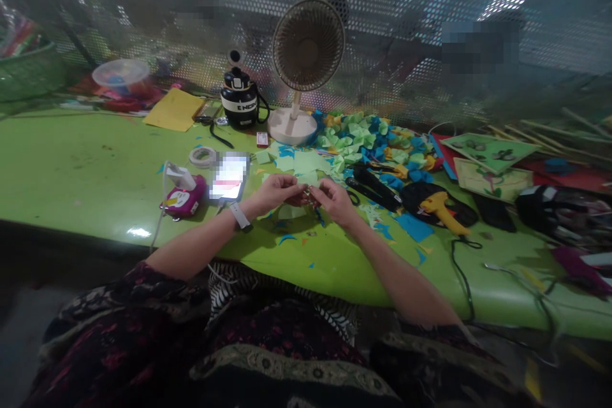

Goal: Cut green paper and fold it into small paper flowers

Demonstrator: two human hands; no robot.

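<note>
My left hand (277, 192) and my right hand (335, 199) meet over the green table (86, 166), fingertips pinched together on a small piece of light green paper (307, 189). Both hands are closed around it. A watch sits on my left wrist (240, 215). Under the hands lie a light green paper square (291, 211) and blue and green paper scraps (287, 238). Just beyond them is a stack of light green paper (306, 162).
A small fan (306, 57) and a black jug (238, 101) stand at the back. A heap of folded green, blue and yellow paper (368, 140), scissors (370, 185) and a yellow glue gun (442, 209) lie right. A phone (229, 177), tape roll (202, 156) and pink gadget (184, 199) lie left.
</note>
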